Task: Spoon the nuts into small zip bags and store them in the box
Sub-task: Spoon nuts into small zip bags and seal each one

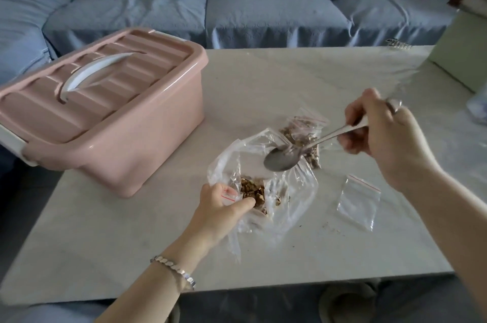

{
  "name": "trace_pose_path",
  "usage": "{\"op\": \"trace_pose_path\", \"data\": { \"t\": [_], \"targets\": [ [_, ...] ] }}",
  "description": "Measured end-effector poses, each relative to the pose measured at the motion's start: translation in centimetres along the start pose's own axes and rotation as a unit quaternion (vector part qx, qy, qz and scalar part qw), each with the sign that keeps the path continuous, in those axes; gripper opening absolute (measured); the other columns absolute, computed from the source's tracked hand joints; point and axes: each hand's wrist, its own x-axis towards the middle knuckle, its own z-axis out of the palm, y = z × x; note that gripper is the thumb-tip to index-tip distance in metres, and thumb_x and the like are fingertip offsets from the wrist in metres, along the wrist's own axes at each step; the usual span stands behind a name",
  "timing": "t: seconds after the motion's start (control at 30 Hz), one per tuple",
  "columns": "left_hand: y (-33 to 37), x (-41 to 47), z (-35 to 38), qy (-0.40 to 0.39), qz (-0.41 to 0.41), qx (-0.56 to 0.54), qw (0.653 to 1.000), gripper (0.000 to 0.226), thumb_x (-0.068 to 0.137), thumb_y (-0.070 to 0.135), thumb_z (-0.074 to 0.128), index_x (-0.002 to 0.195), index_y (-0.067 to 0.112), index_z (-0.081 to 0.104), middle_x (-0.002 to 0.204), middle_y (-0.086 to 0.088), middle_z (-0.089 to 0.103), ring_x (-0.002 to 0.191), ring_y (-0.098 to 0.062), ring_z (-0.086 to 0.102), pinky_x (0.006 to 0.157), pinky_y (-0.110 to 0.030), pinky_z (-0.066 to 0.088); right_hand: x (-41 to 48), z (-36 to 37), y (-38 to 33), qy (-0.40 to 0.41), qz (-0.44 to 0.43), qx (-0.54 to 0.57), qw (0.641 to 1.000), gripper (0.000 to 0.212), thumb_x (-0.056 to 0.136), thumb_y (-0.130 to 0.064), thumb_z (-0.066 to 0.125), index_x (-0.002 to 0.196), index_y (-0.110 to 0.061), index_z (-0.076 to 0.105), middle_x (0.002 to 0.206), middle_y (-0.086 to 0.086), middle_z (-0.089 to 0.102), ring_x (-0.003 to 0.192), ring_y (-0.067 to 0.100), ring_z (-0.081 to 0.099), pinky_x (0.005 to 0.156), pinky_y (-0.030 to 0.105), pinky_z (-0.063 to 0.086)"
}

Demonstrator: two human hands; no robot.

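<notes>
My left hand (pixel 221 204) pinches a small zip bag with a red strip (pixel 250 192), partly filled with nuts, inside a large clear plastic bag (pixel 295 198) on the table. My right hand (pixel 382 135) grips the handle of a metal spoon (pixel 283 159); its bowl looks empty and hovers over the large bag's mouth. A filled small zip bag of nuts (pixel 303 135) lies just behind the spoon. An empty small zip bag (pixel 358 201) lies flat to the right. The pink box (pixel 105 111) stands at the left with its lid closed.
The pale marble table (pixel 276 80) has nut crumbs near the empty bag. A pale green box (pixel 461 53) stands at the far right edge, with crumpled clear plastic (pixel 477 109) near it. A blue sofa with cushions (pixel 237 6) runs behind the table.
</notes>
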Motion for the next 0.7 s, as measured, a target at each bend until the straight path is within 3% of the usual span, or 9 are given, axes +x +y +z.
{"op": "trace_pose_path", "data": {
  "t": [0.1, 0.2, 0.27, 0.33, 0.47, 0.57, 0.7],
  "targets": [
    [-0.3, -0.2, 0.2, 0.009, 0.005, 0.004, 1.0, 0.027, 0.08, 0.039, 0.066, 0.095, 0.024, 0.051, 0.105, 0.01, 0.039, 0.09, -0.001, 0.05, 0.063, -0.015, 0.034, -2.1, 1.1, 2.6, -0.06, -0.054, 0.0, 0.997, 0.042, 0.099, -0.023, 0.039, 0.06, -0.013, 0.052, 0.047, 0.007, 0.06, 0.043, 0.017, 0.055, 0.049, 0.025, 0.048],
    [-0.3, -0.5, 0.1, 0.015, 0.004, -0.001, 1.0, 0.024, 0.08, 0.035, 0.065, 0.096, 0.024, 0.052, 0.106, 0.011, 0.04, 0.088, 0.0, 0.051, 0.062, -0.016, 0.035, -4.1, 2.3, 5.4, -0.152, -0.118, -0.082, 0.978, 0.035, 0.089, -0.042, 0.041, 0.07, -0.017, 0.057, 0.061, 0.0, 0.065, 0.057, 0.008, 0.062, 0.057, 0.016, 0.049],
    [-0.3, -0.7, -0.1, 0.007, 0.012, 0.019, 1.0, 0.024, 0.08, 0.037, 0.064, 0.097, 0.025, 0.051, 0.107, 0.013, 0.038, 0.088, 0.0, 0.05, 0.061, -0.016, 0.034, -4.8, 2.8, 7.0, -0.192, -0.17, -0.162, 0.953, 0.038, 0.091, -0.048, 0.039, 0.075, -0.02, 0.058, 0.071, -0.007, 0.062, 0.067, 0.009, 0.06, 0.061, 0.02, 0.048],
    [-0.5, -0.7, -0.3, 0.0, 0.019, 0.028, 0.999, 0.028, 0.079, 0.043, 0.064, 0.095, 0.027, 0.049, 0.108, 0.012, 0.038, 0.09, -0.002, 0.052, 0.061, -0.017, 0.035, -5.1, 2.7, 8.0, -0.182, -0.24, -0.225, 0.926, 0.039, 0.092, -0.05, 0.035, 0.08, -0.022, 0.059, 0.073, -0.007, 0.058, 0.067, 0.013, 0.055, 0.06, 0.025, 0.045],
    [-0.5, -0.8, -0.5, -0.011, 0.013, 0.021, 1.0, 0.041, 0.061, 0.055, 0.059, 0.091, 0.03, 0.048, 0.106, 0.013, 0.04, 0.092, -0.008, 0.056, 0.063, -0.019, 0.037, -5.0, 1.2, 8.9, -0.11, -0.323, -0.293, 0.893, 0.052, 0.097, -0.047, 0.029, 0.085, -0.012, 0.065, 0.07, -0.002, 0.059, 0.063, 0.014, 0.05, 0.054, 0.023, 0.041],
    [-0.4, -0.7, 0.0, 0.002, 0.024, 0.006, 1.0, 0.041, 0.058, 0.053, 0.058, 0.09, 0.028, 0.05, 0.104, 0.014, 0.04, 0.088, -0.006, 0.054, 0.062, -0.017, 0.035, -4.8, 0.3, 9.8, -0.067, -0.308, -0.314, 0.896, 0.05, 0.095, -0.046, 0.035, 0.084, -0.01, 0.068, 0.065, -0.004, 0.057, 0.056, 0.013, 0.05, 0.053, 0.023, 0.04],
    [-1.0, -0.1, 0.7, 0.022, 0.035, -0.006, 0.999, 0.041, 0.062, 0.05, 0.062, 0.092, 0.025, 0.049, 0.102, 0.017, 0.037, 0.089, 0.001, 0.045, 0.063, -0.014, 0.032, -5.1, 0.2, 11.4, -0.058, -0.25, -0.284, 0.924, 0.031, 0.087, -0.033, 0.052, 0.09, -0.007, 0.07, 0.069, -0.004, 0.06, 0.058, 0.013, 0.058, 0.06, 0.023, 0.044]
  ]
}}
